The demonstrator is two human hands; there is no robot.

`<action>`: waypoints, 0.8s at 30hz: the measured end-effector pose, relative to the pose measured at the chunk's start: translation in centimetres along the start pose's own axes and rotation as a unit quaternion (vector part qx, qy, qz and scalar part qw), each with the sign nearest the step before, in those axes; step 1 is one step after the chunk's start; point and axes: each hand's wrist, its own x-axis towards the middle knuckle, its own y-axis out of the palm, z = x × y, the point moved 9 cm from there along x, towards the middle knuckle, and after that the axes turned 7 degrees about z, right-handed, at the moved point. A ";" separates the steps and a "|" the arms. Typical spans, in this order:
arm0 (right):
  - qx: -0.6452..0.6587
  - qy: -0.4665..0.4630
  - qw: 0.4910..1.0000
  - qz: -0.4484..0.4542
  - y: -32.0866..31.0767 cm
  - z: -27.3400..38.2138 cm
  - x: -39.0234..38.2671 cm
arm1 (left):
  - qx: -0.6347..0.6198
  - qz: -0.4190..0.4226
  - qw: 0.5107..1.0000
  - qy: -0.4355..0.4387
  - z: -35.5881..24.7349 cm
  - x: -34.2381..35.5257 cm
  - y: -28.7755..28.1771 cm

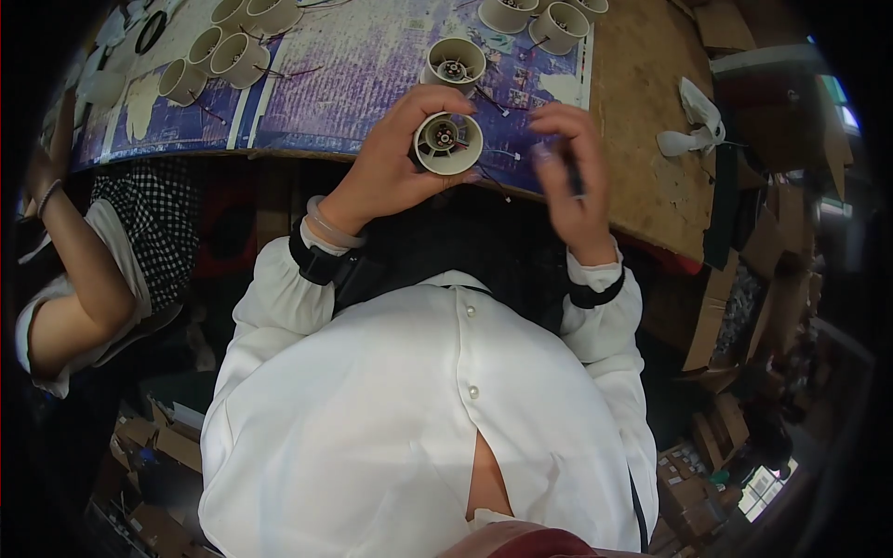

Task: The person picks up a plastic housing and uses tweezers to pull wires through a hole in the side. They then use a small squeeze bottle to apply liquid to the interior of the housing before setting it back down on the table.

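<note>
The left hand (395, 153) has its fingers wrapped round one cream cylindrical housing (446, 167), held at the near edge of the table (642, 121) with its round opening facing up; one small motor (446, 137) shows inside. The right hand (580, 200) is beside it, apart from the housing, and blurred; one dark object (574, 169) shows among its curled fingers, but I cannot tell whether they grip it.

Just beyond the held housing stands one second housing (454, 48). Five more housings (239, 61) stand at the far left, several trailing thin wires, and at least three others (558, 28) at the far right, partly cut off by the upper edge. One black ring (151, 32) lies at the upper left, one white rounded piece (688, 141) on the table's right part.
</note>
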 end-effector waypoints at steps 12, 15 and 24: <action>0.140 0.143 0.980 0.007 -3.3 0.7 -0.5 | 0.012 -0.003 1.000 -0.023 0.3 0.3 0.1; 0.206 0.159 0.964 0.049 -0.8 1.0 -0.1 | 0.004 -0.004 1.000 -0.029 0.3 0.1 0.1; -0.020 -0.047 0.990 0.130 1.1 2.5 1.9 | 0.024 0.003 0.999 -0.028 0.2 0.5 0.3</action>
